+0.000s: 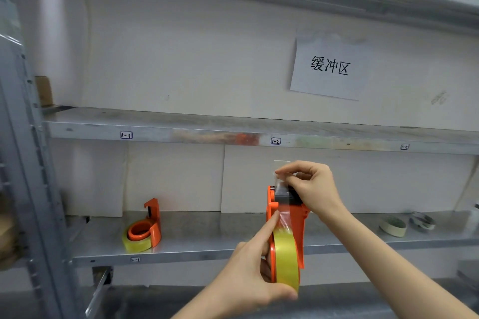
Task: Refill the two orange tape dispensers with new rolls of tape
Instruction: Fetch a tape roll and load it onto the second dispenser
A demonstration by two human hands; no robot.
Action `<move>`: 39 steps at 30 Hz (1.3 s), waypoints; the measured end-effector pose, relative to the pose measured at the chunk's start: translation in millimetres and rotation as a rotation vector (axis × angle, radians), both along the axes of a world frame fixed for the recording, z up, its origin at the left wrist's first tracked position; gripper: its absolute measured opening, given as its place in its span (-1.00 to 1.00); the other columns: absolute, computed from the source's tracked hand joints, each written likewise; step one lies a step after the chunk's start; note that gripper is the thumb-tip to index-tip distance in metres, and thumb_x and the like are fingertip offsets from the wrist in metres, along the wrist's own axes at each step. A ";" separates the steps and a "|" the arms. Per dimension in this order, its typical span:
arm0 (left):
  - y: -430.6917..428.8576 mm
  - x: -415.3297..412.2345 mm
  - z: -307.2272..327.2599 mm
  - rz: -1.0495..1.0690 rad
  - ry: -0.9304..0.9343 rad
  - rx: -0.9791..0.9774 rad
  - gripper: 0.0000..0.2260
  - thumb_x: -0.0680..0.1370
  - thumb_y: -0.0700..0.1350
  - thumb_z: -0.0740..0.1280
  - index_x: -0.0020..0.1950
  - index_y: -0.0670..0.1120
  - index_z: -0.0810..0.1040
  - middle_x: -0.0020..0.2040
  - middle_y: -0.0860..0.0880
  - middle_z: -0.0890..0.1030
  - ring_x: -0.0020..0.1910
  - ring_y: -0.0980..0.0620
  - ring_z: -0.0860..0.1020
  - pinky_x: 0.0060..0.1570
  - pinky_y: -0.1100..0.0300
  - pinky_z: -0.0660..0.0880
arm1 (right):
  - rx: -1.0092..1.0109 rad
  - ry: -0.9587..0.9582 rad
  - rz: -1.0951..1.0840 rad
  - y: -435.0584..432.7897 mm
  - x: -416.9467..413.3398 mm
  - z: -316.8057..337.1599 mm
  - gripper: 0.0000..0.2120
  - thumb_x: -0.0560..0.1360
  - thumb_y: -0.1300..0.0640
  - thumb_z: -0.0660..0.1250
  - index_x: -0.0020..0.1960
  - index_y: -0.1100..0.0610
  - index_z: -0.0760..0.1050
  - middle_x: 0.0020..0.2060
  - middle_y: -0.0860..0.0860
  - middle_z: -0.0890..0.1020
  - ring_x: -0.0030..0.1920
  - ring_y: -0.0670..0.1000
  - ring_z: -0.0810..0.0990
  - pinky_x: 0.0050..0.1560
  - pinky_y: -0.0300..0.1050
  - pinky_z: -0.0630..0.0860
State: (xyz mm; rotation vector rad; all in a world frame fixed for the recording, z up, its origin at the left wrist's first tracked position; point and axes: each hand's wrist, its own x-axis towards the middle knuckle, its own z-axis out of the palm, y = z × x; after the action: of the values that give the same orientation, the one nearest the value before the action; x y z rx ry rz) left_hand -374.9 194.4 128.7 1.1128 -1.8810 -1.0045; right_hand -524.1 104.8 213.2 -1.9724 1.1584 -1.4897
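Left hand [248, 272] grips orange dispenser [298, 230], yellow roll [285, 254] loaded, upright. Right hand [316, 189], at its 12 o'clock, pinches clear tape end [280, 181]. Second dispenser [153, 225] lies on shelf [207, 235], 9 o'clock.

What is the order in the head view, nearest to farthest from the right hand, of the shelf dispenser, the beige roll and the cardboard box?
1. Beige roll, lower shelf, right of the right hand.
2. Shelf dispenser, lower shelf, left.
3. Cardboard box, upper shelf, far left.
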 end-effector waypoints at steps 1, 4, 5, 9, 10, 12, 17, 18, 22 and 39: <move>0.4 0.7 -0.7 0.010 -0.003 -0.003 0.05 0.30 0.01 0.58 0.48 0.45 -0.10 0.19 0.05 0.61 -0.01 0.12 0.68 0.09 0.17 0.62 | -0.004 -0.004 0.000 -0.3 1.7 -0.3 -0.62 0.40 0.38 0.38 -0.34 -0.10 0.63 -0.34 -0.16 0.71 -0.21 0.17 0.67 -0.13 -0.04 0.60; 2.0 2.7 -1.0 0.015 0.003 -0.009 0.04 0.31 0.00 0.58 0.49 0.43 -0.10 0.17 0.06 0.63 -0.01 0.13 0.68 0.11 0.13 0.61 | -0.003 -0.026 0.012 -0.5 5.6 -0.8 -0.64 0.40 0.37 0.39 -0.32 -0.10 0.64 -0.35 -0.17 0.70 -0.20 0.21 0.66 -0.13 -0.01 0.59; 2.8 3.5 -0.7 0.014 0.002 -0.011 0.04 0.31 0.01 0.57 0.48 0.45 -0.10 0.19 0.07 0.62 0.00 0.12 0.68 0.11 0.13 0.61 | -0.002 -0.031 0.019 -0.4 6.8 -0.9 -0.65 0.40 0.37 0.40 -0.32 -0.09 0.64 -0.35 -0.16 0.70 -0.20 0.21 0.65 -0.12 -0.01 0.60; 9.0 6.7 1.4 0.025 0.011 -0.037 0.01 0.34 -0.03 0.56 0.41 0.54 -0.10 0.08 -0.05 0.67 -0.06 0.03 0.68 0.08 0.05 0.62 | 0.006 -0.056 0.047 -1.2 11.6 -1.1 -0.68 0.40 0.37 0.41 -0.29 -0.05 0.65 -0.34 -0.15 0.71 -0.26 0.20 0.64 -0.13 0.01 0.58; 11.0 7.5 3.2 0.023 0.021 -0.043 0.03 0.35 -0.06 0.56 0.41 0.54 -0.12 0.01 -0.07 0.69 -0.09 -0.01 0.68 0.07 0.03 0.62 | 0.014 -0.065 0.062 -1.2 12.4 -0.7 -0.68 0.40 0.37 0.41 -0.28 -0.05 0.66 -0.33 -0.17 0.71 -0.28 0.13 0.63 -0.13 -0.03 0.57; 14.2 9.5 7.2 0.015 0.045 -0.048 0.08 0.37 -0.13 0.54 0.40 0.54 -0.21 -0.06 -0.10 0.70 -0.12 -0.07 0.69 0.06 0.02 0.62 | 0.034 -0.087 0.105 -0.8 13.0 1.7 -0.69 0.39 0.37 0.43 -0.26 -0.05 0.66 -0.28 -0.22 0.71 -0.24 -0.04 0.64 -0.13 -0.18 0.57; 14.0 14.6 4.2 0.038 0.030 -0.057 0.10 0.37 -0.12 0.55 0.36 0.57 -0.27 -0.01 -0.06 0.70 -0.08 0.02 0.69 0.10 0.09 0.61 | 0.071 -0.041 0.176 -0.1 8.9 8.5 -0.73 0.39 0.39 0.42 -0.22 0.01 0.67 -0.32 -0.20 0.71 -0.24 -0.16 0.67 -0.16 -0.38 0.55; 14.9 15.1 3.3 0.037 0.031 -0.058 0.09 0.38 -0.13 0.54 0.36 0.58 -0.25 -0.02 -0.06 0.69 -0.08 0.03 0.69 0.10 0.12 0.61 | 0.072 -0.014 0.170 -0.4 8.4 8.4 -0.73 0.40 0.38 0.41 -0.22 0.01 0.67 -0.33 -0.16 0.71 -0.24 -0.14 0.68 -0.15 -0.36 0.56; 19.6 17.9 4.0 0.016 0.034 -0.048 0.06 0.39 -0.15 0.53 0.37 0.58 -0.20 -0.07 -0.07 0.68 -0.09 0.05 0.68 0.12 0.16 0.59 | 0.078 0.030 0.131 -1.3 8.1 4.7 -0.75 0.40 0.36 0.42 -0.23 0.01 0.67 -0.22 0.00 0.73 -0.19 -0.08 0.70 -0.08 -0.28 0.60; 21.9 26.9 -4.3 0.005 0.010 0.003 0.02 0.41 -0.01 0.54 0.26 0.67 -0.25 0.03 0.11 0.68 -0.03 0.17 0.67 0.12 0.24 0.58 | 0.170 0.367 0.179 5.7 2.0 14.0 -0.86 0.51 0.05 0.33 -0.02 0.02 0.66 -0.05 -0.12 0.69 0.05 -0.24 0.60 0.08 -0.44 0.44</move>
State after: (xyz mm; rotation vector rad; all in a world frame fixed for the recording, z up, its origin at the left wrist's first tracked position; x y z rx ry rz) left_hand -348.0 216.4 124.3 1.1119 -1.8686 -1.0087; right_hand -522.1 110.5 227.2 -2.2189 1.1682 -0.9336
